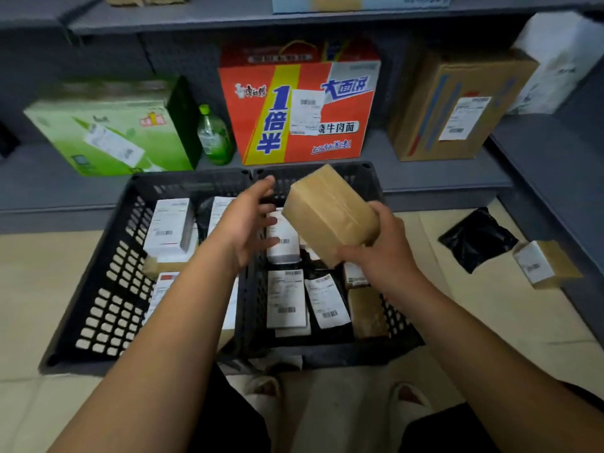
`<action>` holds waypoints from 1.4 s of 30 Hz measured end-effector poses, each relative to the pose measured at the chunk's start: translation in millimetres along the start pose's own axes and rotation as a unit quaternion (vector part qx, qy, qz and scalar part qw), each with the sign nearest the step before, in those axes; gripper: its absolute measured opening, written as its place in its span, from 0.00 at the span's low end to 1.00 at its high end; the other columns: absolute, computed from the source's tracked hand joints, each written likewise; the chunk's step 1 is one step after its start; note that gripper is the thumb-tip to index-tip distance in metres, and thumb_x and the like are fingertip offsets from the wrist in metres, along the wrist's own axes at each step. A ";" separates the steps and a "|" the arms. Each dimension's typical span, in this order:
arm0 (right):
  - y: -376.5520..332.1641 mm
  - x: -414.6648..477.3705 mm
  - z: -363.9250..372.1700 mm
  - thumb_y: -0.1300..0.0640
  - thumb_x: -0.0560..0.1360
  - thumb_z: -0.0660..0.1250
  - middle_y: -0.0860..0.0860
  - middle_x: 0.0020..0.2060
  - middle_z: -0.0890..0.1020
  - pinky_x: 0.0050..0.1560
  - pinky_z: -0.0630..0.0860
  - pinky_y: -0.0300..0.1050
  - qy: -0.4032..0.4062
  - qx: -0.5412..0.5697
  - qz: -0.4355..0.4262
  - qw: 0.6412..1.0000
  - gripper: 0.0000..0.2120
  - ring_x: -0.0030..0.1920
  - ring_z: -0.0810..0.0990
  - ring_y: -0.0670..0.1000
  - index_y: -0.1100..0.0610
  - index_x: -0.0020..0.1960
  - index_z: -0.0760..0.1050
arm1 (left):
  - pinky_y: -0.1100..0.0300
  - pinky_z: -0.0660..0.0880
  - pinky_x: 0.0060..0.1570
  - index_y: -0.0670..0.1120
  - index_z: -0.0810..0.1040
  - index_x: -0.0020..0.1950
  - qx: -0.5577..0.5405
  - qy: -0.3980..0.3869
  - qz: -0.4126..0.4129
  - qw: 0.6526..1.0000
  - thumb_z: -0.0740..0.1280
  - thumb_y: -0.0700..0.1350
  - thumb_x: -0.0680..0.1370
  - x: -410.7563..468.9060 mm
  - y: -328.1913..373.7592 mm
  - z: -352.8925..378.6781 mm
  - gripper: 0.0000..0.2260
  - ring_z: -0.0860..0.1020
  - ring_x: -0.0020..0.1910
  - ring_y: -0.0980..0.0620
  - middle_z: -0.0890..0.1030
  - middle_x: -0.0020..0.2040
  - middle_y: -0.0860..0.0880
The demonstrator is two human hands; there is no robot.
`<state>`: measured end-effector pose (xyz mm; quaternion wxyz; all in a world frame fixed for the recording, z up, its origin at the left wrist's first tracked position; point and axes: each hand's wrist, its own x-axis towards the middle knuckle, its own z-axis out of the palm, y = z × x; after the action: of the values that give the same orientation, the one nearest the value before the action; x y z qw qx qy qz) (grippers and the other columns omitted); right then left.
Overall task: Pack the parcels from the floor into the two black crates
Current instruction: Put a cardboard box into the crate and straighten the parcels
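Note:
Two black crates stand side by side on the floor, the left crate (111,276) and the right crate (356,354), both holding several labelled parcels. My right hand (382,253) grips a brown taped cardboard parcel (330,214) and holds it tilted above the right crate. My left hand (248,223) hovers over the wall between the crates, fingers spread, just left of that parcel and not touching it. On the floor to the right lie a black plastic bag parcel (477,238) and a small brown box with a white label (545,263).
Low grey shelves run behind the crates and along the right side. On them stand a green carton (108,132), a green bottle (214,138), a red noodle carton (300,112) and a brown carton (457,106). My slippered feet (336,400) are just before the crates.

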<state>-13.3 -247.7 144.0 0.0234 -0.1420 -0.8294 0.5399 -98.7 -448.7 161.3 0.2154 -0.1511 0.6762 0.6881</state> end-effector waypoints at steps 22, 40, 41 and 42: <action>-11.1 -14.2 41.7 0.35 0.63 0.73 0.43 0.67 0.75 0.64 0.75 0.56 -0.169 0.182 0.031 0.968 0.35 0.68 0.73 0.48 0.37 0.68 0.70 | 0.45 0.81 0.54 0.52 0.80 0.61 0.004 -0.071 0.101 0.992 0.76 0.43 0.68 -39.0 4.3 -104.8 0.21 0.80 0.54 0.45 0.84 0.57 0.45; 8.0 -4.5 20.4 0.59 0.76 0.70 0.54 0.55 0.85 0.57 0.81 0.55 -0.128 0.334 0.120 0.926 0.17 0.57 0.83 0.55 0.58 0.64 0.75 | 0.49 0.78 0.57 0.55 0.77 0.63 0.041 -0.048 0.060 0.996 0.74 0.55 0.70 -9.8 -7.5 -58.4 0.21 0.78 0.61 0.48 0.81 0.58 0.52; 8.0 -3.5 20.5 0.59 0.75 0.70 0.54 0.55 0.85 0.56 0.81 0.54 -0.125 0.350 0.127 0.920 0.15 0.57 0.83 0.55 0.58 0.62 0.77 | 0.52 0.78 0.53 0.55 0.76 0.63 0.048 -0.049 0.064 0.996 0.74 0.55 0.72 -10.7 -8.2 -52.8 0.21 0.78 0.60 0.49 0.81 0.57 0.52; 7.6 -2.6 20.9 0.59 0.75 0.70 0.54 0.54 0.85 0.54 0.82 0.54 -0.124 0.372 0.137 0.910 0.14 0.57 0.84 0.56 0.58 0.60 0.78 | 0.54 0.77 0.50 0.54 0.76 0.63 0.057 -0.052 0.066 0.995 0.73 0.55 0.72 -12.2 -8.7 -46.3 0.21 0.78 0.60 0.49 0.81 0.57 0.52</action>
<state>-13.2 -264.1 128.7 -0.1023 -0.1673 -0.5372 0.8203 -87.7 -496.0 158.0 0.2127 -0.0571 0.7106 0.6682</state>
